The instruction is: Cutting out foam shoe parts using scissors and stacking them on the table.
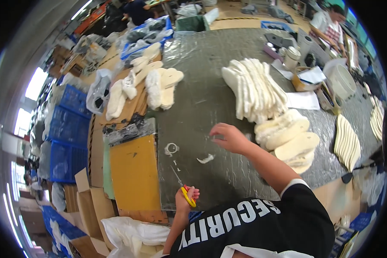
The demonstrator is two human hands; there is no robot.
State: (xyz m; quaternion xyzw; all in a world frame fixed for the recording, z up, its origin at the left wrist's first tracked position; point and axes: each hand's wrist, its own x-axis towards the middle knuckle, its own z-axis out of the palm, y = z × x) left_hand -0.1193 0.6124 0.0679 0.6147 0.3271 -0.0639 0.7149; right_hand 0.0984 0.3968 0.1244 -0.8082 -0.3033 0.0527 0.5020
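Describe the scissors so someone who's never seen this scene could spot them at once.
Start at the large dark work table and go to its near-left part, right of the yellow-orange panel. There, in the person's left grip, are the scissors, thin blades pointing away from the body. Their yellow-and-red handles set them apart from the white scraps nearby.

Scissors (pixel 183 187) in left hand (pixel 182 197), insole row (pixel 254 89) right on table (pixel 198 92), crates (pixel 69 129) far left
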